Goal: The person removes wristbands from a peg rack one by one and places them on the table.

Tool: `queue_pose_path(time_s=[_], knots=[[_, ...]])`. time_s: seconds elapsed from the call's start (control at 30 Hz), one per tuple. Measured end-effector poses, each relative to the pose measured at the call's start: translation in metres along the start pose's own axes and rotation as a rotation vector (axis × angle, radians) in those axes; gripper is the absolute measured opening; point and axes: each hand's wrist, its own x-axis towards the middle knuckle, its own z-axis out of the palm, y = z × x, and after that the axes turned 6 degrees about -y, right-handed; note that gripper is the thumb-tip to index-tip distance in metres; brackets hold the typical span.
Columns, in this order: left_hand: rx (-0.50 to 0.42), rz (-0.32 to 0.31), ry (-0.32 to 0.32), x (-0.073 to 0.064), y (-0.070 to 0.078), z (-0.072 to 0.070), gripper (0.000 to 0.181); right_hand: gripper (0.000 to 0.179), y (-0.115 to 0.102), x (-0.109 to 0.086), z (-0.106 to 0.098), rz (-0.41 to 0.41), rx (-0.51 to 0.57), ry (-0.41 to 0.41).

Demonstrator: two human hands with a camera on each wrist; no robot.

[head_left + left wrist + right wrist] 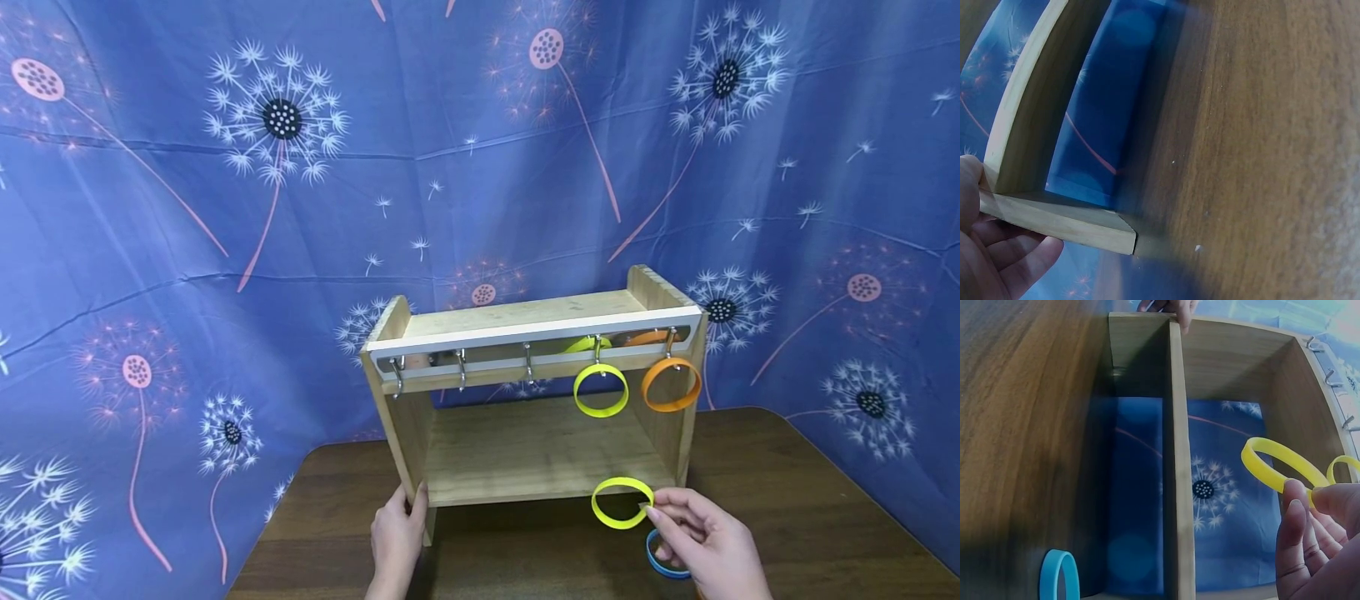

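My right hand [708,537] pinches a yellow silicone wristband [622,524] between thumb and forefinger, in front of the shelf's lower right part. The right wrist view shows this yellow wristband [1260,469] close up. My left hand [397,529] grips the lower left side of a small wooden shelf [525,450]; in the left wrist view its fingers lie under and around the panel edge. A second yellow wristband [602,412] and an orange wristband [672,407] hang from the two right hooks of the shelf's metal rail. On the table lies a blue wristband [667,573], partly behind my right hand.
Three hooks on the left of the rail, such as the middle hook [528,364], carry nothing. The shelf stands on a brown wooden table [810,492]. A blue dandelion-print cloth [480,208] hangs behind and beside it.
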Motion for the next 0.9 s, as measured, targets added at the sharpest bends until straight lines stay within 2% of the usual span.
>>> queue_pose_path(time_s=[0.17, 0.33, 0.53, 0.77, 0.9], knots=[[0.0, 0.001, 0.005, 0.0, 0.0, 0.0, 0.029, 0.019, 0.003, -0.001, -0.005, 0.019, -0.038, -0.014], [-0.001, -0.008, 0.0, 0.0, 0.0, 0.0, 0.027, 0.017, 0.009, -0.002, -0.009, -0.023, -0.062, -0.009], [0.0, -0.014, -0.003, 0.0, -0.001, 0.001, 0.028, 0.016, 0.015, -0.004, -0.013, -0.007, -0.079, 0.002], [-0.004, -0.012, -0.008, 0.0, 0.001, 0.0, 0.028, 0.009, 0.022, -0.006, -0.016, -0.101, -0.089, 0.009], [-0.006, -0.022, -0.011, 0.0, 0.002, -0.001, 0.026, 0.01, 0.023, -0.007, -0.017, -0.051, -0.092, 0.008]])
